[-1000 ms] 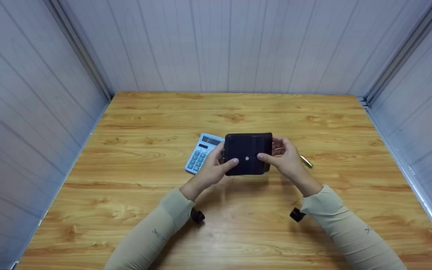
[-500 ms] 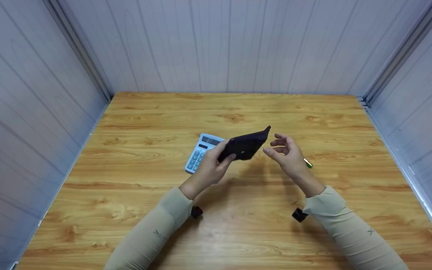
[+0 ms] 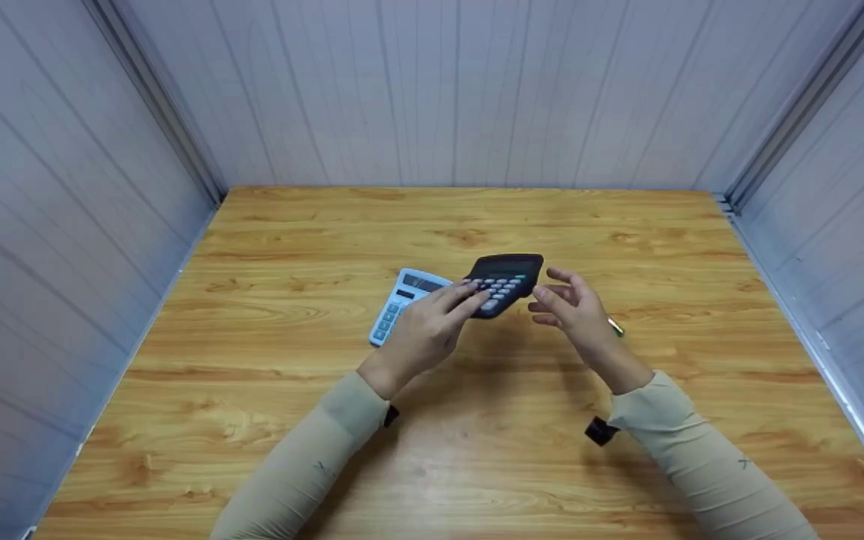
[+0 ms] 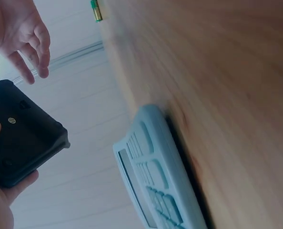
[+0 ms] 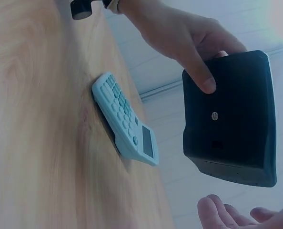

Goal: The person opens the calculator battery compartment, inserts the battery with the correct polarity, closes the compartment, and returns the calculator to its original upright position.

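My left hand (image 3: 424, 326) grips a black calculator (image 3: 511, 266) by its left side, above the table. In the head view its screen and grey keys face up, tilted. Its dark underside (image 5: 232, 129), with a small round silvery spot, shows in the right wrist view. Just off the calculator's right edge is my right hand (image 3: 578, 311), fingers loosely bent and holding nothing; the left wrist view shows a gap between them. A light blue calculator (image 3: 391, 319) lies on the table behind my left hand, which partly covers it.
A small green and gold battery (image 4: 96, 10) lies on the wooden table (image 3: 477, 465), just right of my right hand in the head view. Pale panelled walls (image 3: 432, 90) enclose the table at the back and sides. A black wrist camera (image 3: 599, 430) hangs under the right sleeve.
My left hand has turned the black calculator over, from its plain back to its keys. The right hand has let go of its right edge and stays close by.
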Motion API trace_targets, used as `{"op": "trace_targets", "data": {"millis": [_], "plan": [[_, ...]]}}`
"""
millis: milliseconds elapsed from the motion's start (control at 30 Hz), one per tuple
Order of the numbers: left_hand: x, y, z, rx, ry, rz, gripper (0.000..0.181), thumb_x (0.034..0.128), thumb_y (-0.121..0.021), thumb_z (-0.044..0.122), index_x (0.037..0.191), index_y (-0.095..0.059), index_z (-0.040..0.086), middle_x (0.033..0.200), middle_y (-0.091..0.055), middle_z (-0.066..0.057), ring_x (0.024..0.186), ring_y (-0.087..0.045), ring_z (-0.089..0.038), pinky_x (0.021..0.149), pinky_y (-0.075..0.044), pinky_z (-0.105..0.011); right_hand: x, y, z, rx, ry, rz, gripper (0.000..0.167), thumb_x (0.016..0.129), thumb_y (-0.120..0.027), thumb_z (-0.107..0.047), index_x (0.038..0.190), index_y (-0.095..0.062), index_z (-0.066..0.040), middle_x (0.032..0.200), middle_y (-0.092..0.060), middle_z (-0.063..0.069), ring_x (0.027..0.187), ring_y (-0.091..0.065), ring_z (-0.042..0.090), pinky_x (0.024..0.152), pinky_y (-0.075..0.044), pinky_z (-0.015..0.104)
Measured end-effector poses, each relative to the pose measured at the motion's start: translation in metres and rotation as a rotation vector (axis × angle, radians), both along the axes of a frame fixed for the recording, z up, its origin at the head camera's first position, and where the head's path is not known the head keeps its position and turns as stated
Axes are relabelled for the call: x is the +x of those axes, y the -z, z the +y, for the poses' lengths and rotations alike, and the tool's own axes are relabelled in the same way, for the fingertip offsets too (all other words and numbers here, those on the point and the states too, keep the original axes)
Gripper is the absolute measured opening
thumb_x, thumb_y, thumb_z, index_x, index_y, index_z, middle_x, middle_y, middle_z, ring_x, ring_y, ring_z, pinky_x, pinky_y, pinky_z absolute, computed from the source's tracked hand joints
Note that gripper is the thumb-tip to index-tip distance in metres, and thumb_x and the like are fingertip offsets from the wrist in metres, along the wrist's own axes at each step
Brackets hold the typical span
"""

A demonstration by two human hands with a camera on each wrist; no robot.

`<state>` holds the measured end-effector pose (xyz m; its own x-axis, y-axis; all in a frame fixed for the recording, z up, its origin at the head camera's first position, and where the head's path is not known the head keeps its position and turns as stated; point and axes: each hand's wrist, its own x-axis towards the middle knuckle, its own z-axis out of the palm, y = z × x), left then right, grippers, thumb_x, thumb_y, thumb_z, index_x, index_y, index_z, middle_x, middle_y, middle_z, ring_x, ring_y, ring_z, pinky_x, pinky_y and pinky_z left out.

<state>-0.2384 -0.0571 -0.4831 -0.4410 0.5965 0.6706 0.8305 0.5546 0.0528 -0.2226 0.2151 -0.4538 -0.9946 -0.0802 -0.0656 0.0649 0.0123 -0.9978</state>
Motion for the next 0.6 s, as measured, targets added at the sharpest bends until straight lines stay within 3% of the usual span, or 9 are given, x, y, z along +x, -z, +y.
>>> {"op": "trace_targets", "data": {"millis": [133, 400, 600], "plan": [[-0.0003, -0.0020, -0.0005, -0.100, -0.032, 0.120, 0.050, 0.1003, -0.077, 0.006, 0.147, -0.066, 0.019, 0.137, -0.075, -0.016, 0.128, -0.073, -0.036, 0.107, -0.062, -0.048, -0.0003, 0.0007, -0.0004, -0.023, -0.019, -0.038, 0.061, 0.112, -0.059, -0.021, 0.160, -0.031, 0.005, 0.125, -0.069, 0.012, 0.099, -0.076, 0.015, 0.090, -0.066, 0.028], [-0.0021, -0.0023, -0.0017, -0.256, -0.076, 0.303, 0.047, 0.1037, -0.076, 0.019, 0.148, -0.062, 0.026, 0.141, -0.073, -0.015, 0.129, -0.072, -0.040, 0.108, -0.061, -0.054, 0.0005, 0.0003, -0.0045, -0.064, -0.082, -0.082, 0.059, 0.113, -0.058, -0.022, 0.160, -0.031, 0.002, 0.107, -0.078, 0.003, 0.093, -0.077, 0.018, 0.088, -0.066, 0.029], [-0.0057, 0.0012, -0.0036, -0.307, -0.095, 0.349, 0.053, 0.0989, -0.082, 0.025, 0.148, -0.062, 0.026, 0.143, -0.072, -0.016, 0.130, -0.071, -0.042, 0.108, -0.060, -0.055, 0.0030, -0.0013, -0.0083, -0.117, -0.136, -0.085, 0.058, 0.112, -0.054, -0.013, 0.161, -0.027, 0.004, 0.103, -0.080, 0.003, 0.086, -0.076, 0.017, 0.085, -0.066, 0.029]]}}
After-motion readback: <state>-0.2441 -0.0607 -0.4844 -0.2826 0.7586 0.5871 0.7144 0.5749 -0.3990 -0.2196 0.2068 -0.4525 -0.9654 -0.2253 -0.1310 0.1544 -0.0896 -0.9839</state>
